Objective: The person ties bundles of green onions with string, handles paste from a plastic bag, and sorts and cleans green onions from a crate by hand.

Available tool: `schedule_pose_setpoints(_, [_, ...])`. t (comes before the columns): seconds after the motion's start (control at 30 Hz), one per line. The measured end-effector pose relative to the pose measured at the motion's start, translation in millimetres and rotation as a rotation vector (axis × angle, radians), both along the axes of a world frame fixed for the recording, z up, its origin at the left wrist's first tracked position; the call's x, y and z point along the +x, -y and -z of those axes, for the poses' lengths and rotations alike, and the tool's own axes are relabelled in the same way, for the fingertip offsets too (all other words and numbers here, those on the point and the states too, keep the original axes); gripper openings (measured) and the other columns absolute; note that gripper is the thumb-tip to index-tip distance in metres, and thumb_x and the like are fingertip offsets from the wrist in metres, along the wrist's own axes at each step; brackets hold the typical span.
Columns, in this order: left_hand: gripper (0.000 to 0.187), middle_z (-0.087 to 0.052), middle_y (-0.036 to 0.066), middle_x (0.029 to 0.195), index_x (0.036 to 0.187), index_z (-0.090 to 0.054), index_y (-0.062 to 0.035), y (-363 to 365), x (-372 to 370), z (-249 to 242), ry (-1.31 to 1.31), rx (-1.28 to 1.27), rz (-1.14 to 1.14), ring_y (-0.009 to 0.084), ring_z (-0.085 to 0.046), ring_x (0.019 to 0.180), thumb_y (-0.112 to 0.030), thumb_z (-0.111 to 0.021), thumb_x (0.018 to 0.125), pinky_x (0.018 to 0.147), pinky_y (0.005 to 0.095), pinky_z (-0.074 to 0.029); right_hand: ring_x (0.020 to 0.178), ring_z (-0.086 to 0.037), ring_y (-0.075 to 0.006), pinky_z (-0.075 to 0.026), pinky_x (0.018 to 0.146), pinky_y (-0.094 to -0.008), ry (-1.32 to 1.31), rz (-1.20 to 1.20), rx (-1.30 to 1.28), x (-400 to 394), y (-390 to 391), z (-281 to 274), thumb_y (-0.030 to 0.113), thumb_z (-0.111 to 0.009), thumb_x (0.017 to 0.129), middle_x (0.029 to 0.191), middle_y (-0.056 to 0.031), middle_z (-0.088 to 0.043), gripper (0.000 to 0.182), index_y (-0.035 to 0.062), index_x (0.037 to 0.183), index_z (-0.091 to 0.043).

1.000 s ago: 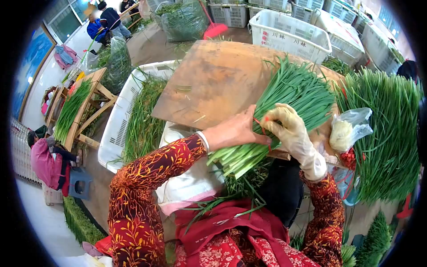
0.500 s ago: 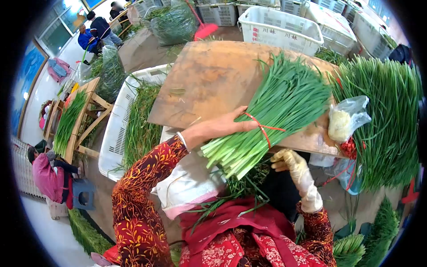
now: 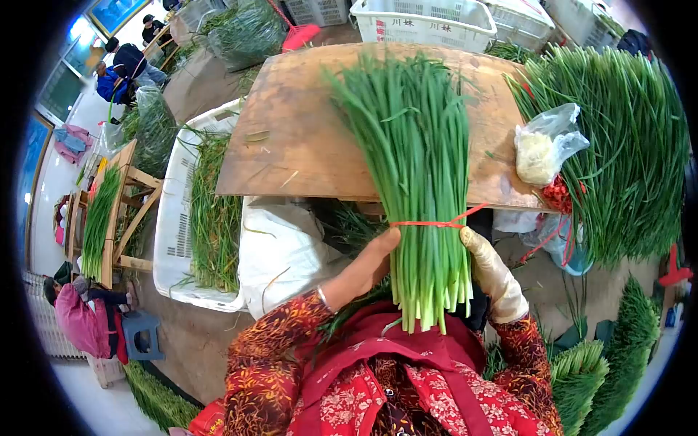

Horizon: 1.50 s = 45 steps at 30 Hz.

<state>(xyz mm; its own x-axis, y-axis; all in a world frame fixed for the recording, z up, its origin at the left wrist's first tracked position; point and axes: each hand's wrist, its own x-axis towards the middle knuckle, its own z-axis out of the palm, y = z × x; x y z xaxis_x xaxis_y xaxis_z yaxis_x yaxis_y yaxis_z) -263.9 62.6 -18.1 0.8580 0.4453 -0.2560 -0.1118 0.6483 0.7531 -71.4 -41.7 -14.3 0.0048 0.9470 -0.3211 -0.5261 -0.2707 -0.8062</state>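
A big bundle of long green chives (image 3: 418,145) lies with its leaves on the wooden board (image 3: 291,123) and its pale stem ends over the near edge. A red tie (image 3: 429,223) goes round its lower part. My left hand (image 3: 367,267), bare, grips the bundle's left side just below the tie, its fingers hidden beneath. On the right side my right hand (image 3: 494,272), in a pale glove, grips it with the thumb beside the tie. A plastic bag with something pale (image 3: 542,154) sits at the board's right edge.
A white crate of loose greens (image 3: 174,240) stands at the left. Tall chives (image 3: 618,145) are piled at the right. Behind the board is an open white crate (image 3: 429,33). A person in pink (image 3: 83,316) sits at the far left; other people are at the back left.
The bundle has turned from slanting to nearly upright in view, its stem ends now toward my body. My gloved right hand, earlier apart from it, now grips its right side.
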Motion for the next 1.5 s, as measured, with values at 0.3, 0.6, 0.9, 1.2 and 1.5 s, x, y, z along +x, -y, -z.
schedule_pose_setpoints(0.3, [0.071, -0.049, 0.008, 0.121, 0.125, -0.04, -0.0032, -0.1, 16.7, 33.6, 0.052, -0.072, 0.032, 0.0168, -0.047, 0.11, -0.054, -0.056, 0.078, 0.095, 0.0333, -0.038, 0.123, -0.036, -0.0264, -0.027, 0.102, -0.0344, 0.855, 0.039, -0.115, -23.8, 6.3, -85.8, 0.029, -0.077, 0.064, 0.132, -0.0195, -0.038, 0.1, -0.0004, 0.137, -0.015])
schedule_pose_setpoints(0.6, [0.092, -0.036, 0.008, 0.133, 0.133, -0.028, -0.0045, 5.9, 24.2, 91.9, 0.187, -0.059, 0.104, 0.019, -0.034, 0.123, -0.064, -0.058, 0.069, 0.102, 0.0376, -0.028, 0.124, -0.032, -0.0232, -0.028, 0.102, -0.0331, 0.904, 0.189, 0.088, -25.2, 10.9, -30.6, 0.021, -0.079, 0.062, 0.136, -0.0148, -0.03, 0.104, 0.006, 0.139, -0.012])
schedule_pose_setpoints(0.9, [0.088, -0.037, 0.009, 0.131, 0.133, -0.027, -0.0021, 13.9, 7.9, 20.7, -0.055, 0.312, -0.107, 0.0205, -0.034, 0.121, -0.038, -0.074, 0.068, 0.101, 0.0348, -0.028, 0.124, -0.033, -0.0239, -0.026, 0.102, -0.0329, 0.672, 0.156, 0.403, -10.4, 7.0, -41.4, 0.03, -0.075, 0.066, 0.134, -0.016, -0.036, 0.1, 0.0075, 0.14, -0.013])
schedule_pose_setpoints(1.2, [0.08, -0.051, 0.011, 0.117, 0.127, -0.031, 0.0009, -72.8, 69.4, -127.8, 0.013, 1.031, -0.395, 0.0183, -0.05, 0.106, -0.017, -0.078, 0.064, 0.092, 0.0315, -0.04, 0.116, -0.042, -0.0217, -0.034, 0.097, -0.0317, 0.838, 0.106, 0.77, 42.0, -102.7, -147.7, 0.033, -0.081, 0.061, 0.124, -0.0148, -0.045, 0.099, 0.0017, 0.135, -0.023])
schedule_pose_setpoints(1.5, [0.1, -0.033, 0.02, 0.131, 0.138, -0.004, -0.0013, -118.2, 112.3, -73.1, 0.015, 1.088, -0.288, 0.0218, -0.04, 0.115, -0.013, -0.075, 0.068, 0.092, 0.0348, -0.039, 0.1, -0.051, -0.0183, -0.044, 0.085, -0.0302, 0.698, 0.099, 0.533, 60.9, -118.3, -112.9, 0.026, -0.083, 0.059, 0.109, -0.0103, -0.055, 0.087, 0.0003, 0.126, -0.034])
